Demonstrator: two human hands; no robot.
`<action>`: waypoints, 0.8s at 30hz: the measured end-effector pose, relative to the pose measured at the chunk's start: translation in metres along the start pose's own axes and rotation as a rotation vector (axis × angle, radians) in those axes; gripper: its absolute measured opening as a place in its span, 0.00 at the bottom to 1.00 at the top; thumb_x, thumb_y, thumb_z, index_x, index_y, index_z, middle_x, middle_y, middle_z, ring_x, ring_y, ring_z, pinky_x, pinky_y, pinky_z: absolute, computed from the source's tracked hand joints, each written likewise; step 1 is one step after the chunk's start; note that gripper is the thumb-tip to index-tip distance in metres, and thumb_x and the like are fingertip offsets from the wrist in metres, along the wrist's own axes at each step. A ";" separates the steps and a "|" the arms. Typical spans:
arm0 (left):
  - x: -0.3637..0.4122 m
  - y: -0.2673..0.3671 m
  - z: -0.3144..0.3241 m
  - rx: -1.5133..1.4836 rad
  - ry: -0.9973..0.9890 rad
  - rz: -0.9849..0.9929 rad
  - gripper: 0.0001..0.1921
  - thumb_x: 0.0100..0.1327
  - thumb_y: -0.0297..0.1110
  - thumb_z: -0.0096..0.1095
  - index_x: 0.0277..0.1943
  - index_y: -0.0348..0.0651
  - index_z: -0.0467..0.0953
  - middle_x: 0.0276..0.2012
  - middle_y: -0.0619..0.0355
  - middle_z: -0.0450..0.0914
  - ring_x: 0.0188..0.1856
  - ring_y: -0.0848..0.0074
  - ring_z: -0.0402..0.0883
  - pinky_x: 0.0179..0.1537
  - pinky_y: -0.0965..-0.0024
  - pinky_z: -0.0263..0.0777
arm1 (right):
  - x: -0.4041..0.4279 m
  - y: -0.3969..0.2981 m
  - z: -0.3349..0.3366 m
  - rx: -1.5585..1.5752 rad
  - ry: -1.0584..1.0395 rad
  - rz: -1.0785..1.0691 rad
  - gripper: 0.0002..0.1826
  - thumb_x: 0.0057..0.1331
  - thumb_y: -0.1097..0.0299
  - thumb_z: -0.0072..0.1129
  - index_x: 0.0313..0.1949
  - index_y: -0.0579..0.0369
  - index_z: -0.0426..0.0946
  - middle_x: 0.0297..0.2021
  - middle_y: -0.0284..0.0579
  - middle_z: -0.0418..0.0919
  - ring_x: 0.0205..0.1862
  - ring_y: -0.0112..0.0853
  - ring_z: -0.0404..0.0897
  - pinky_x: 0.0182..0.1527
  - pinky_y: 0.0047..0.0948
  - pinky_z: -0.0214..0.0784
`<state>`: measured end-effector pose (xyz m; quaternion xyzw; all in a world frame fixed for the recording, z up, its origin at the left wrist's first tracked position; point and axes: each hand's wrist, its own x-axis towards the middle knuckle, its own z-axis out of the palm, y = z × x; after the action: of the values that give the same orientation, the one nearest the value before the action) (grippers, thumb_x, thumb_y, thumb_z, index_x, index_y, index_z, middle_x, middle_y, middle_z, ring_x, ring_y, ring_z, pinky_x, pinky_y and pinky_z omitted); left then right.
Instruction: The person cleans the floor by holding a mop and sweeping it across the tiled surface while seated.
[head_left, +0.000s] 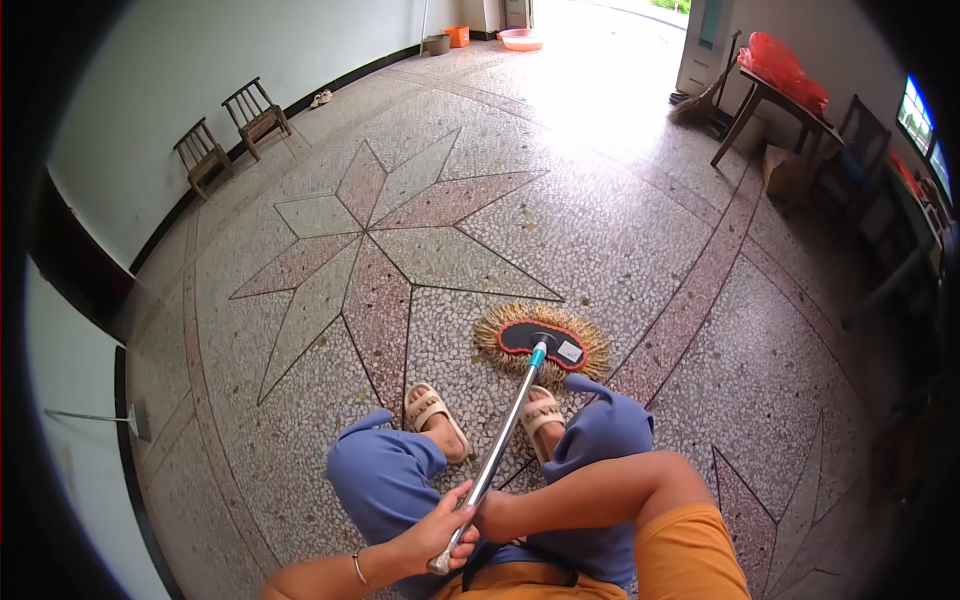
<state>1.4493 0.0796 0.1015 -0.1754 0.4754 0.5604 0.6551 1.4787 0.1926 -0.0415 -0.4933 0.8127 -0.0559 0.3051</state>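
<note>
A mop with a long metal handle slants from my lap to the floor. Its head, a dark plate with red trim and a yellow-brown fringe, lies flat on the floor in front of my sandals. My left hand, with a bangle at the wrist, grips the handle close to its lower end. Just above it, my right hand is at the handle, its fingers mostly hidden behind the pole and wrist. A small white label sits on the mop's plate.
Two small wooden chairs stand along the left wall. A pink basin and buckets are near the bright doorway. At the right are a broom, a wooden table with a red plastic bag, and dark chairs. A dustpan is at the left wall.
</note>
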 end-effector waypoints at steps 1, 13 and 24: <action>0.000 -0.004 0.002 -0.020 -0.021 -0.009 0.26 0.70 0.37 0.38 0.66 0.68 0.40 0.24 0.59 0.63 0.17 0.79 0.60 0.15 0.76 0.60 | -0.002 0.001 0.019 -0.056 0.199 -0.030 0.11 0.62 0.65 0.45 0.39 0.51 0.76 0.45 0.42 0.76 0.49 0.33 0.73 0.51 0.30 0.64; 0.130 0.077 0.049 0.017 -0.060 0.175 0.29 0.69 0.35 0.42 0.68 0.66 0.40 0.25 0.59 0.66 0.16 0.79 0.62 0.14 0.75 0.60 | -0.076 0.000 -0.027 0.237 -0.289 0.360 0.18 0.52 0.66 0.61 0.44 0.55 0.78 0.44 0.40 0.79 0.44 0.39 0.79 0.31 0.45 0.75; 0.218 0.077 0.088 -0.044 -0.051 0.311 0.30 0.70 0.38 0.40 0.68 0.70 0.36 0.24 0.60 0.66 0.16 0.81 0.63 0.14 0.78 0.62 | -0.108 -0.007 -0.010 0.213 -0.141 0.364 0.13 0.50 0.67 0.61 0.36 0.55 0.81 0.37 0.43 0.80 0.38 0.41 0.80 0.25 0.48 0.73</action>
<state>1.4004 0.2940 -0.0109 -0.0998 0.4674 0.6697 0.5684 1.5139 0.2774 0.0174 -0.3061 0.8545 -0.0509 0.4165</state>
